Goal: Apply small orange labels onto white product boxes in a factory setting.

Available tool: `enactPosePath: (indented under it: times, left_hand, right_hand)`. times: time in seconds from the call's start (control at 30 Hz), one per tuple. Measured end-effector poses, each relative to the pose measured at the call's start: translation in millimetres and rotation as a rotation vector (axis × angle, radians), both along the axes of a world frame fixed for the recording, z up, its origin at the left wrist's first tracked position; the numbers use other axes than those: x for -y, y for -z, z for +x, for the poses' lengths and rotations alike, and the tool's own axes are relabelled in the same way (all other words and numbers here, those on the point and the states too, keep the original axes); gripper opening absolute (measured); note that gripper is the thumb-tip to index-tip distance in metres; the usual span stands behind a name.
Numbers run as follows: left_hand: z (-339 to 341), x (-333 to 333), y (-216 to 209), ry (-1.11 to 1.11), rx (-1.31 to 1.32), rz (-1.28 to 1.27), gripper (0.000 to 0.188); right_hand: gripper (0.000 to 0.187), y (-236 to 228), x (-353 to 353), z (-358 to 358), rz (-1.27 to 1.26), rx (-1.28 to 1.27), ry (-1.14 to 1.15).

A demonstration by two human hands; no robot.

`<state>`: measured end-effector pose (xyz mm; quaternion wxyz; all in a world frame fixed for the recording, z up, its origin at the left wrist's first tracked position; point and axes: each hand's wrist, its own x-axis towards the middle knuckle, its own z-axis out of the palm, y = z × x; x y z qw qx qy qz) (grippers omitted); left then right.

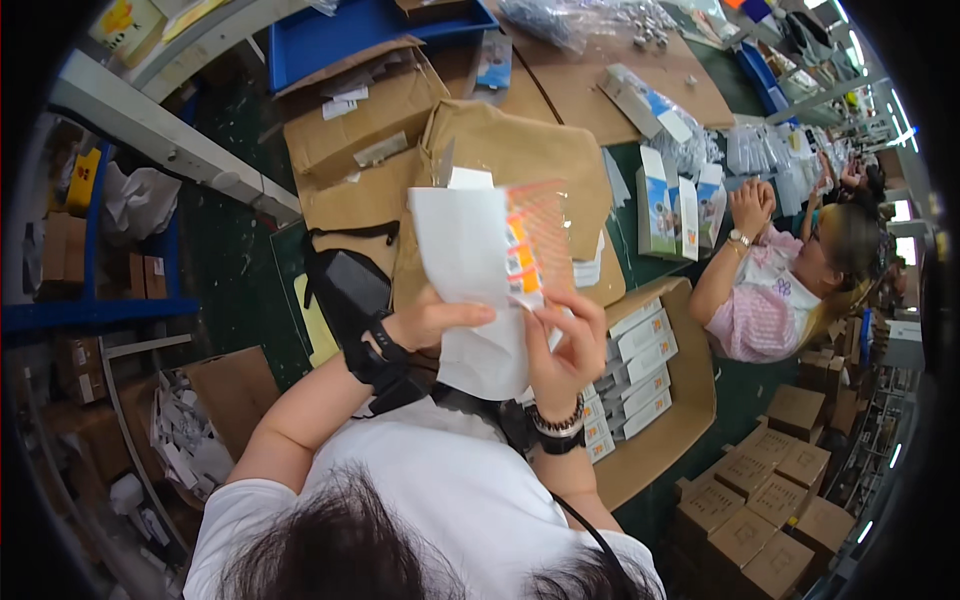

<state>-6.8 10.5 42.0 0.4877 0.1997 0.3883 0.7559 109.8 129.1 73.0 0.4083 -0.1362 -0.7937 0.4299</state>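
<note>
A white label sheet (462, 245) is held up in front of me, with orange-and-white stickers (521, 258) along its right side. Beside the stickers runs a see-through strip with red lines (548, 215). My left hand (440, 318) grips the sheet at its left edge, thumb lying on top. At the lower end of the sticker column, the fingers of my right hand (570, 345) are pinched on the sheet's right edge; whether a single sticker is between them I cannot make out. Behind the sheet lies brown wrapping paper (520, 135) on the table.
To my right stands an open carton (655, 440) with rows of white boxes (640, 370). Blue-and-white boxes (668, 212) stand beyond it, near a seated person (770, 290). A black bag (347, 280) lies at the left, below a cardboard box (365, 115). Stacked cartons (765, 490) fill the lower right.
</note>
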Motion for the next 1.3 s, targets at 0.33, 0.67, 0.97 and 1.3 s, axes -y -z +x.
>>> enactPosePath:
  times: [0.33, 0.67, 0.97, 1.3]
  left_hand:
    - [-1, -36, 81, 0.028, 0.191, -0.284, 0.052]
    - [-51, 1, 94, -0.501, -0.728, -0.7, 0.056]
    - [-54, -15, 137, -0.203, 0.022, -0.727, 0.075]
    - [-70, 30, 53, -0.415, -0.046, -0.426, 0.074]
  right_hand:
    - [0.01, 71, -41, 18, -0.886, 0.108, -0.256]
    - [0.024, 174, -58, -1, -1.735, -0.307, -0.383]
    - [0.028, 191, -56, 5, -1.771, -0.301, -0.333]
    - [0.011, 150, -51, 0, -1.48, -0.173, -0.301]
